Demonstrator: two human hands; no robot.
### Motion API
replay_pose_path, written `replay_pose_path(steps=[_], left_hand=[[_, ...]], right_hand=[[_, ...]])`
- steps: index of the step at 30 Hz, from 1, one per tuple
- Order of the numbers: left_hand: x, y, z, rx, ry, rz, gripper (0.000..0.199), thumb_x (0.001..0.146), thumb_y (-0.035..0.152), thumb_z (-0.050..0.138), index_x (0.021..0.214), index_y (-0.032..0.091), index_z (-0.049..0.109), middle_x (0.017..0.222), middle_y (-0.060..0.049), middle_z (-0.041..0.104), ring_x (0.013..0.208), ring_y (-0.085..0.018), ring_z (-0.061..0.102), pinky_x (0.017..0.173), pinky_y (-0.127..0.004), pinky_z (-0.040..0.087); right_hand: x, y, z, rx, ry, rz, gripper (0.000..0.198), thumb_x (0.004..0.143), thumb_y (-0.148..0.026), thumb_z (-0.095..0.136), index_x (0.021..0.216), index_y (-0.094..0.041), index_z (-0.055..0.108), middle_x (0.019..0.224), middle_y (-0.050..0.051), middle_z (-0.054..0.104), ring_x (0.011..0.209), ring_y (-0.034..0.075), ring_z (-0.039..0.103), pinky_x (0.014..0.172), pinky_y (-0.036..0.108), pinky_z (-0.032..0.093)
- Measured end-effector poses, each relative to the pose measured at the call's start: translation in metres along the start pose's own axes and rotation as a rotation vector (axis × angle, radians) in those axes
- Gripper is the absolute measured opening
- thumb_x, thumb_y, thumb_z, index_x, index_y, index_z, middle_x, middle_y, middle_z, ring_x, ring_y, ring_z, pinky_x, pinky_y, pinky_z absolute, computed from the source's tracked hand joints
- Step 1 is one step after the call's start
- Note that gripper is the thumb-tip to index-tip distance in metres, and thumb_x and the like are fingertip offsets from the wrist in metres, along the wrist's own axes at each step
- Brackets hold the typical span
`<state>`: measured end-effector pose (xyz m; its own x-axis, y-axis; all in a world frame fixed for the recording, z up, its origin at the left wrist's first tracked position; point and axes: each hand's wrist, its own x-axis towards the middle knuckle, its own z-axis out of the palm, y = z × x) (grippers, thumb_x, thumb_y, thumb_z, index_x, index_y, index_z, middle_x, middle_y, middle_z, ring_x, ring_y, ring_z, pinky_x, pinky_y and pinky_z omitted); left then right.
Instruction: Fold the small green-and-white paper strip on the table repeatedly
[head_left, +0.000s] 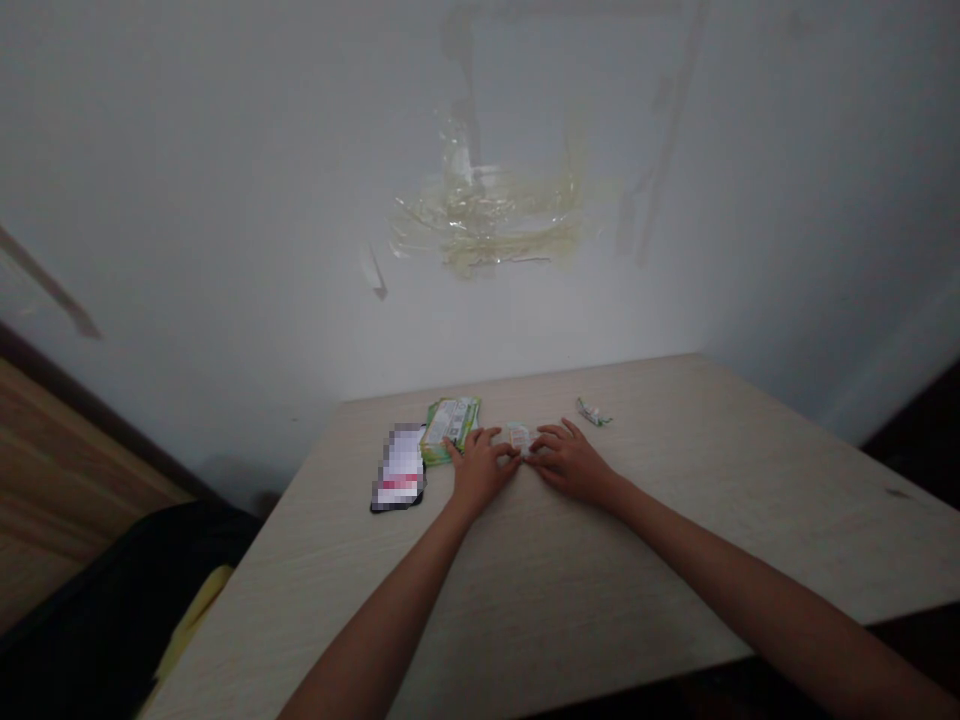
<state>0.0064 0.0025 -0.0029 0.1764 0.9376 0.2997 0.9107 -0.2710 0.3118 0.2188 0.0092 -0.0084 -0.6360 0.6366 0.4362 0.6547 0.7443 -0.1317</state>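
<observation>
A small, pale, see-through packet [519, 436] with faint reddish print lies on the table between my two hands. My left hand [482, 468] pinches its lower left edge with thumb and index finger, the other fingers spread out. One of those fingers reaches the edge of a green and white printed pack [448, 425], which lies on another green pack. From the other side, my right hand [571, 462] has its thumb and fingertips closed on the packet's right edge. Fine detail at the fingertips is too dim to make out.
A phone [401, 468] with a lit, blurred-out screen lies left of the green pack. Toward the back right is a crumpled green and white wrapper [594, 412]. The wooden table [675, 420] meets a wall [300, 200] with peeling tape [487, 220].
</observation>
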Motion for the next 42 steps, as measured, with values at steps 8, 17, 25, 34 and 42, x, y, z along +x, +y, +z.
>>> replay_pose_path(steps=[8,17,25,34,42], left_hand=[[0.0,0.001,-0.002,0.013,-0.013,0.008,0.015,0.085,0.046,0.064,0.095,0.042,0.075,0.141,0.005,0.056,0.137,-0.033,0.038,0.109,-0.078,0.0],[0.0,0.002,-0.001,-0.003,0.015,-0.005,0.021,0.083,0.056,0.063,0.092,0.041,0.076,0.146,0.006,0.052,0.143,-0.038,0.027,0.106,-0.08,-0.002],[0.001,0.006,0.0,-0.001,-0.012,-0.05,0.022,0.082,0.055,0.064,0.095,0.04,0.074,0.15,0.006,0.047,0.145,-0.041,0.023,0.105,-0.082,0.002],[0.002,0.01,-0.003,0.017,-0.061,-0.085,0.019,0.083,0.05,0.063,0.097,0.041,0.073,0.153,0.009,0.043,0.146,-0.041,0.02,0.105,-0.082,0.002],[-0.001,0.011,-0.004,0.025,-0.053,-0.09,0.022,0.084,0.051,0.061,0.1,0.042,0.072,0.155,0.009,0.04,0.148,-0.04,0.016,0.108,-0.079,-0.003]], right_hand=[[0.001,-0.004,0.002,0.0,0.015,0.033,0.027,0.092,-0.024,0.058,0.114,-0.033,0.071,0.114,0.006,0.068,0.125,0.027,0.05,0.112,0.063,0.02],[0.002,-0.003,0.005,0.048,-0.009,0.093,0.024,0.094,-0.026,0.057,0.112,-0.033,0.071,0.115,0.006,0.067,0.124,0.026,0.051,0.111,0.063,0.023],[0.005,-0.002,0.006,0.064,-0.017,0.148,0.022,0.093,-0.026,0.058,0.109,-0.032,0.073,0.115,0.005,0.067,0.129,0.028,0.046,0.111,0.06,0.027],[0.003,-0.003,0.005,0.047,-0.021,0.187,0.026,0.094,-0.027,0.058,0.115,-0.037,0.07,0.118,0.004,0.065,0.129,0.028,0.045,0.112,0.062,0.021],[0.004,-0.002,0.006,0.09,-0.014,0.202,0.026,0.092,-0.026,0.06,0.113,-0.036,0.071,0.118,0.004,0.066,0.125,0.026,0.05,0.111,0.061,0.024]])
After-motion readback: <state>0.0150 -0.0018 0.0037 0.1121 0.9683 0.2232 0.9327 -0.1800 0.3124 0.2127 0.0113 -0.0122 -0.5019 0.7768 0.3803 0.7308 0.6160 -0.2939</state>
